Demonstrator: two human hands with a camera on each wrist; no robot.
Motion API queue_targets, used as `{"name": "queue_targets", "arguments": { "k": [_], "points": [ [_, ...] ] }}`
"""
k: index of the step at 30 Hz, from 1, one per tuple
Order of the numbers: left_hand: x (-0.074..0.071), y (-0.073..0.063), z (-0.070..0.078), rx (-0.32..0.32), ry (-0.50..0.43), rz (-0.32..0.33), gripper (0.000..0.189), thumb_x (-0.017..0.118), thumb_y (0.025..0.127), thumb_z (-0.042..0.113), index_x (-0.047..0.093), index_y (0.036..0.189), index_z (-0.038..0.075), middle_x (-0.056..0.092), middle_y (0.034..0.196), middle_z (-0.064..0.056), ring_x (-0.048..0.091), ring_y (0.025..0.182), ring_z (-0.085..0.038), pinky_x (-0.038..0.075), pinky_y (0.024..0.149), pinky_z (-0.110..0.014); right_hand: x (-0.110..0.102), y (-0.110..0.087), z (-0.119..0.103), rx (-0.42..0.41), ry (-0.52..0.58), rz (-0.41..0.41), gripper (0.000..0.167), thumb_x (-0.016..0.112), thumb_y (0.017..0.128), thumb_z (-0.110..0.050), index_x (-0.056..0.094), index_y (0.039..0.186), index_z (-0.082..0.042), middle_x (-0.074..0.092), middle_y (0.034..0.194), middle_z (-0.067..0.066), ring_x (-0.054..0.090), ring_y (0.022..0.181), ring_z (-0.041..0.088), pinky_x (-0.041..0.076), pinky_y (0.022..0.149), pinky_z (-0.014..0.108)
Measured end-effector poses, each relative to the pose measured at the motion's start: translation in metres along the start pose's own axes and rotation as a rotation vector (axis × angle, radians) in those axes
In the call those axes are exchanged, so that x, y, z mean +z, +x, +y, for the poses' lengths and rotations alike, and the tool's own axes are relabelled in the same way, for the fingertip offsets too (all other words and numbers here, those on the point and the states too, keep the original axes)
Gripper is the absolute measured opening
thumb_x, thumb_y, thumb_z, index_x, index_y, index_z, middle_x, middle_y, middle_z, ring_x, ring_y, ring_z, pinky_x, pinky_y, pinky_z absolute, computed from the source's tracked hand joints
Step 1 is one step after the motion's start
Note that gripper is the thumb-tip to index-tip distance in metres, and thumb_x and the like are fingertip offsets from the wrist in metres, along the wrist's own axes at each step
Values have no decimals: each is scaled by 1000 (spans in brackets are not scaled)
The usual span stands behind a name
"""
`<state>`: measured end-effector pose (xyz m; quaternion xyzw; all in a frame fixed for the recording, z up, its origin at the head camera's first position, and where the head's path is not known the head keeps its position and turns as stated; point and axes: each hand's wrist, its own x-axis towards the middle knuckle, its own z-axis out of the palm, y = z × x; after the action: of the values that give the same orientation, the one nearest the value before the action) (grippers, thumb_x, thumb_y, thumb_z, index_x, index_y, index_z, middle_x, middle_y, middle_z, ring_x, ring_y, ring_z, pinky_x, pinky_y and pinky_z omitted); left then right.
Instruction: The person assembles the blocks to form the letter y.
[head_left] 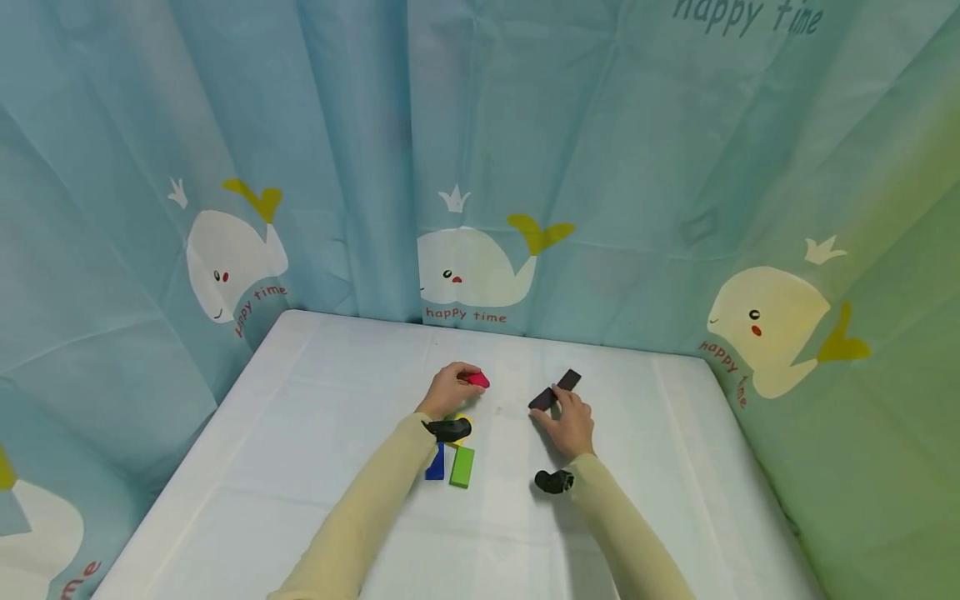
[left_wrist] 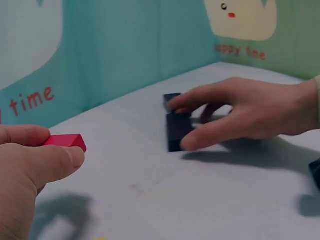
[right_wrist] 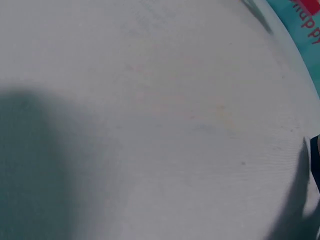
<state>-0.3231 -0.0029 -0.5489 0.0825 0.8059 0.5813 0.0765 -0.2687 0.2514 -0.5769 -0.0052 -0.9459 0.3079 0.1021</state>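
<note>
My left hand (head_left: 447, 390) pinches a red block (head_left: 477, 379) between thumb and fingers, and in the left wrist view the red block (left_wrist: 65, 140) is raised over the white table. To the right, two black blocks lie end to end in a slanting line. My right hand (head_left: 572, 425) pinches the nearer black block (head_left: 542, 400) lengthwise, thumb at its near end and a fingertip by the farther black block (head_left: 569, 380). In the right wrist view only a dark block edge (right_wrist: 315, 155) shows at the right border; the right hand's grip is out of frame.
Below the left wrist lie a green block (head_left: 462, 467), a blue block (head_left: 435, 463) partly covered by the sleeve, and something yellow (head_left: 462, 416) mostly hidden by the wrist camera (head_left: 447, 430). A whale-print curtain (head_left: 360, 208) hangs along the white table's (head_left: 652, 500) back edge.
</note>
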Motion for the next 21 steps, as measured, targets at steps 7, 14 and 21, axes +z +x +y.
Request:
{"name": "queue_targets", "arguments": {
  "k": [7,14,21],
  "points": [
    [21,-3,8,-7,23,-22,35,76,86,14,66,120,7,62,112,-7,58,95,-19,51,83,-32,3,3,3,-56,104,58,52,76,87,-24,61,131,0,47,136,25,42,121,45,34,101,57],
    [40,-8,13,-13,61,-31,34,77,84,10,67,117,7,63,109,-6,58,94,-19,50,84,-33,-4,4,2,45,297,90,54,76,87,-26,60,132,0,45,136,23,41,128,40,35,105,53],
    [56,-10,10,21,143,-59,33,79,81,10,69,112,5,64,104,-6,57,91,-18,49,83,-32,-11,4,4,100,328,83,56,74,89,-30,58,135,-2,43,140,21,39,131,37,33,107,50]
  ]
}}
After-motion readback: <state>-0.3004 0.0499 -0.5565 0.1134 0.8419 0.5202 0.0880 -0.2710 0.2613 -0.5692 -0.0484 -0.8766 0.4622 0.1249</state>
